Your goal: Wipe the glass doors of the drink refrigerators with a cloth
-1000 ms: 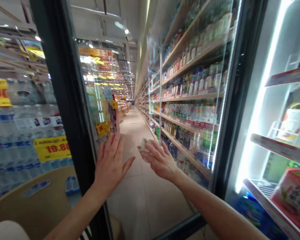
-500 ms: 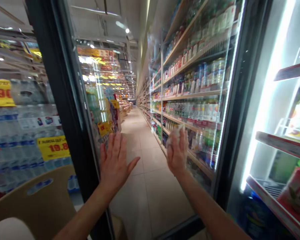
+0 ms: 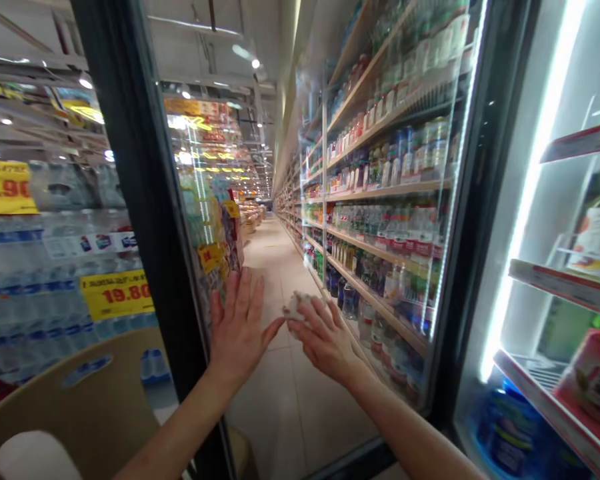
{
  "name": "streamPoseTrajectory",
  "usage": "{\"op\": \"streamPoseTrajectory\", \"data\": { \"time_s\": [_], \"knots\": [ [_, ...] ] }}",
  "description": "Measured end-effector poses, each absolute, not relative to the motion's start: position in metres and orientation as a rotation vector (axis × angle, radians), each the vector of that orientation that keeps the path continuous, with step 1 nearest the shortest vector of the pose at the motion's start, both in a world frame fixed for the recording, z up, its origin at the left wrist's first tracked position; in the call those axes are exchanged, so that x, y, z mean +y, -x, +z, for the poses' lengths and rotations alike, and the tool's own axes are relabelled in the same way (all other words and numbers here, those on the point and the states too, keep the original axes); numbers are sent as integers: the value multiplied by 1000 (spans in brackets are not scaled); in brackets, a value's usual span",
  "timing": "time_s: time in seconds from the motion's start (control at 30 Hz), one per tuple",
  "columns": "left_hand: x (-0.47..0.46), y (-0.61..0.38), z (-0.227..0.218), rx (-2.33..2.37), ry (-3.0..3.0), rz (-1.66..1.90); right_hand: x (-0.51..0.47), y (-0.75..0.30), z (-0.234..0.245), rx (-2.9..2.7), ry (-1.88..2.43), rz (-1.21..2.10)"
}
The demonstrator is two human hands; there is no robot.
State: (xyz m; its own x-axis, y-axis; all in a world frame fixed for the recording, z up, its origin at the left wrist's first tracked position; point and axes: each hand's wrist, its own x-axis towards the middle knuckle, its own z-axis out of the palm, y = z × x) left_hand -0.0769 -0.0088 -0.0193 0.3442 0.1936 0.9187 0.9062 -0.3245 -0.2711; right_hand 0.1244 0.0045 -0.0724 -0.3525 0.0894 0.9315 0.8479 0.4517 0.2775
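L hand (image 3: 237,333) flat on glass dr (image 3: 275,413); R hand (image 3: 330,343) w/ wht cloth (image 3: 295,305)

Smooth, reflective glass in the door (image 3: 290,260); smooth, dark finish on its frame (image 3: 147,200); matt plastic in the chair (image 3: 105,403); shiny plastic in the bottles (image 3: 60,297); crumpled, perhaps cloth, in the wad (image 3: 295,305).

Pale tiled floor (image 3: 266,257); tan chair (image 3: 113,407) lower left; spotlights (image 3: 255,64) on ceiling (image 3: 177,50).

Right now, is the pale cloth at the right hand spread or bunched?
Bunched: the pale cloth shows as a crumpled wad at the fingertips of the right hand; the rest is hidden.
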Motion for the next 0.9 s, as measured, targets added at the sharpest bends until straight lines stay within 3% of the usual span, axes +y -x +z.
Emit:
{"op": "streamPoseTrajectory", "data": {
  "time_s": [0.17,0.37,0.57,0.77,0.9],
  "knots": [
    [-7,75,-32,-962,1796,-1084,11,-145,-67,-1293,1059,-914],
    [-7,71,-43,-946,1781,-1140,3,-141,-76,-1732,920,-1002],
    [-9,69,-50,-946,1793,-1142,9,-165,-81,-1241,1109,-893],
    [-7,64,-59,-931,1796,-1160,1,-160,-101,-1770,916,-1032],
    [-6,64,-62,-914,1782,-1167,11,-183,-96,-1290,1097,-932]
  ]
}}
